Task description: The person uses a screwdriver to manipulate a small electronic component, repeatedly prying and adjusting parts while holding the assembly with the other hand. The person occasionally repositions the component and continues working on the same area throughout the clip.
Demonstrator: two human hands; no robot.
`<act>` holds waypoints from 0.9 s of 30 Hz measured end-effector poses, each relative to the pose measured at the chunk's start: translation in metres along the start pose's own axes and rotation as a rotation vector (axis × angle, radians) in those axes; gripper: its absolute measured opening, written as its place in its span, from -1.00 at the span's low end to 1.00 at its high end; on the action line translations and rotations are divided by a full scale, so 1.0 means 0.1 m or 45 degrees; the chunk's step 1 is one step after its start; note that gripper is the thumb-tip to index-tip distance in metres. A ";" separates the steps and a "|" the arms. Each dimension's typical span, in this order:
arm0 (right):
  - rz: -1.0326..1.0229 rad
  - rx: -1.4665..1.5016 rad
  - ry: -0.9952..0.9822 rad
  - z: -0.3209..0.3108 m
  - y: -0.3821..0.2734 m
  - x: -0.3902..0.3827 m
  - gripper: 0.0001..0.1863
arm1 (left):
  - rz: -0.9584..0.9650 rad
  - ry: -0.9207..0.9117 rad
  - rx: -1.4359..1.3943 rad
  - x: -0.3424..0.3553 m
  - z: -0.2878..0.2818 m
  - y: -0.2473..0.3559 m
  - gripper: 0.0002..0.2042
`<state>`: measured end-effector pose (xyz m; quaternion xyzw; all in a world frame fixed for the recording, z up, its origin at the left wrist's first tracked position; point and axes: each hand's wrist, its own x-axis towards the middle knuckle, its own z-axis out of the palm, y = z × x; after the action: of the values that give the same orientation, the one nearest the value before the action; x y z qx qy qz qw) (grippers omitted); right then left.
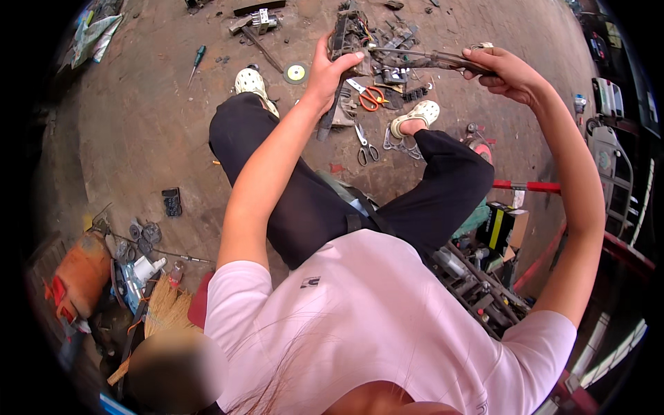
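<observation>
My left hand (325, 75) grips a grimy black assembly (348, 38) with small coloured wires, held up at the top centre, a dark strap hanging below it. My right hand (508, 76) is closed around a long, thin dark piece (443, 59), like a rod or cable, that stretches left to the assembly. On the floor beneath lie orange-handled scissors (371, 97), black-handled scissors (363, 149), a yellow-and-green disc (296, 73) and assorted dark parts.
A screwdriver (199, 59), a hammer (259, 45) and a small black object (171, 201) lie on the floor. An orange container (81, 273) and broom (169, 308) are at lower left. Red bars (543, 187), boxes (501, 235) and metal clutter line the right.
</observation>
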<state>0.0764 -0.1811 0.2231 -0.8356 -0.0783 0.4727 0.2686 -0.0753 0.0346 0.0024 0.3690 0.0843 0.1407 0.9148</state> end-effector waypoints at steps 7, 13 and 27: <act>-1.237 -1.352 0.443 0.44 -0.34 -0.19 -0.71 | 0.020 0.084 0.095 0.07 -0.11 -0.10 -0.33; -0.026 -0.116 0.134 0.05 -0.30 -0.09 -0.54 | 0.032 0.002 0.081 0.04 0.00 0.00 -0.35; -0.356 -0.505 0.552 0.29 -0.65 -0.08 -0.71 | -0.029 0.007 -0.069 0.06 -0.02 -0.01 -0.41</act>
<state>0.0560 -0.1189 0.2516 -0.9340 -0.2239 0.2178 0.1733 -0.0698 0.0373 -0.0004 0.3427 0.0871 0.1335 0.9258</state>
